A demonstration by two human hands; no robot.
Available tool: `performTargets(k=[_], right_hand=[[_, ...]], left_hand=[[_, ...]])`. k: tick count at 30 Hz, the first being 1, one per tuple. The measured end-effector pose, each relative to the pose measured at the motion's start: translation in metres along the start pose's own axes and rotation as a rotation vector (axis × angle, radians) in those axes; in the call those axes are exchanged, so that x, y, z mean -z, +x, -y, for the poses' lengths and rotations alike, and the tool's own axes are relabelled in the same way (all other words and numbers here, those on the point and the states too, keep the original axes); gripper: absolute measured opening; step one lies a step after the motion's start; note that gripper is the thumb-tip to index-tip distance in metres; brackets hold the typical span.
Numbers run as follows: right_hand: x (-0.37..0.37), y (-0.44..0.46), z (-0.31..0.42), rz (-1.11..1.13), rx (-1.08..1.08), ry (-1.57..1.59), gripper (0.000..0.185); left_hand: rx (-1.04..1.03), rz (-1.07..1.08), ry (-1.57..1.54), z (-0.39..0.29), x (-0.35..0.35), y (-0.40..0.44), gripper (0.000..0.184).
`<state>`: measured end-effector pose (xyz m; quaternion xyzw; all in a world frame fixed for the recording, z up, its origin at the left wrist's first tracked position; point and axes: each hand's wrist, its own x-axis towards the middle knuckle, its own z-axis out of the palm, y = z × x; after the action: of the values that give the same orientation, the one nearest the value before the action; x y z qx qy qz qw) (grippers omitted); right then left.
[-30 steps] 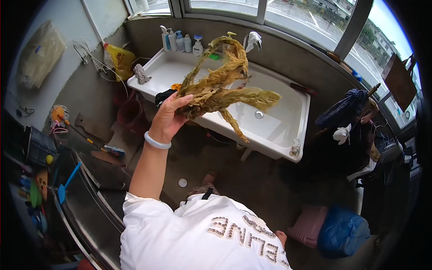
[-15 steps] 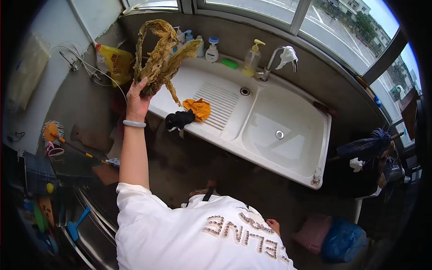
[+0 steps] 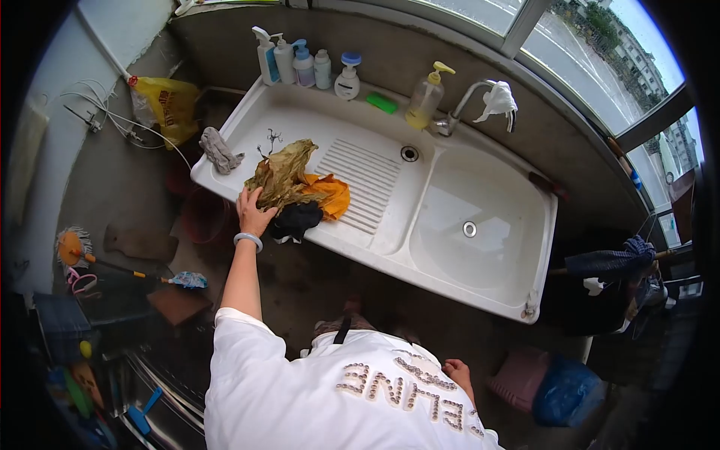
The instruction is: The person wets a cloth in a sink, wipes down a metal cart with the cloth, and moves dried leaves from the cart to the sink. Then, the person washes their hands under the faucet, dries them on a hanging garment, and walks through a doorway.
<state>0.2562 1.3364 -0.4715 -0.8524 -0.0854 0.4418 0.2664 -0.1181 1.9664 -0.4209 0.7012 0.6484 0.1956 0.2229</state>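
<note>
Lowered since the earlier frame, with one grey cloth (image 3: 217, 148) to its left, the left hand (image 3: 256, 216) has one bunch of dried leaves (image 3: 281, 174) on the sink (image 3: 442, 279), fingers touching its near edge, grip unclear. Setting down seems in hand; letting go would call for opening clear of one black cloth (image 3: 296, 220) and one orange cloth (image 3: 335, 198). Six bottles (image 3: 304, 69), one green sponge (image 3: 382, 103) and the right hand (image 3: 459, 373), fingers unreadable, lie rightward.
</note>
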Motion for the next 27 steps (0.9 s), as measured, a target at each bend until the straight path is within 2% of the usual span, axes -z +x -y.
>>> performTargets(k=[3,6,8,10,12,15,17,18,19,21,23,26,27], right_hand=[[0.013,0.009,0.020,0.051,0.015,-0.077,0.022],[0.033,0.018,0.087,0.234,0.012,0.106,0.025],[0.054,0.025,0.153,0.356,0.142,0.210,0.027],[0.074,0.044,0.214,0.358,0.281,0.216,0.029],[0.091,0.077,0.270,0.311,0.437,0.180,0.029],[0.097,0.162,0.345,0.255,0.692,0.093,0.033],[0.088,0.193,0.416,0.220,0.729,0.064,0.041],[0.073,0.225,0.442,0.182,0.830,0.080,0.043],[0.059,0.245,0.471,0.192,0.848,0.152,0.052],[0.027,0.285,0.521,-0.026,0.863,0.110,0.061],[-0.007,0.308,0.557,-0.173,0.855,0.250,0.068],[-0.052,0.348,0.561,0.160,0.972,0.077,0.069],[-0.036,0.345,0.559,0.280,0.878,0.202,0.067]], left_hand=[[-0.007,0.048,0.064,-0.016,0.011,-0.003,0.084],[0.032,0.061,0.078,-0.021,0.015,-0.001,0.087],[0.066,0.070,0.088,-0.026,0.017,0.000,0.089],[0.067,0.052,0.118,-0.031,0.018,0.002,0.090],[0.064,-0.022,0.197,-0.066,0.025,-0.006,0.082],[-0.252,-0.261,0.120,-0.082,0.009,-0.005,0.061],[-0.288,-0.260,-0.022,-0.131,0.002,-0.018,0.048],[-0.307,-0.258,-0.091,-0.157,-0.006,-0.025,0.041],[-0.297,-0.225,-0.209,-0.175,-0.018,-0.027,0.036],[-0.299,-0.125,-0.341,-0.203,-0.044,-0.029,0.033],[-0.225,0.045,-0.630,-0.229,-0.075,-0.025,0.028],[0.008,0.315,-0.910,-0.268,-0.126,-0.011,0.028],[0.122,0.419,-1.036,-0.288,-0.143,-0.008,0.028]])
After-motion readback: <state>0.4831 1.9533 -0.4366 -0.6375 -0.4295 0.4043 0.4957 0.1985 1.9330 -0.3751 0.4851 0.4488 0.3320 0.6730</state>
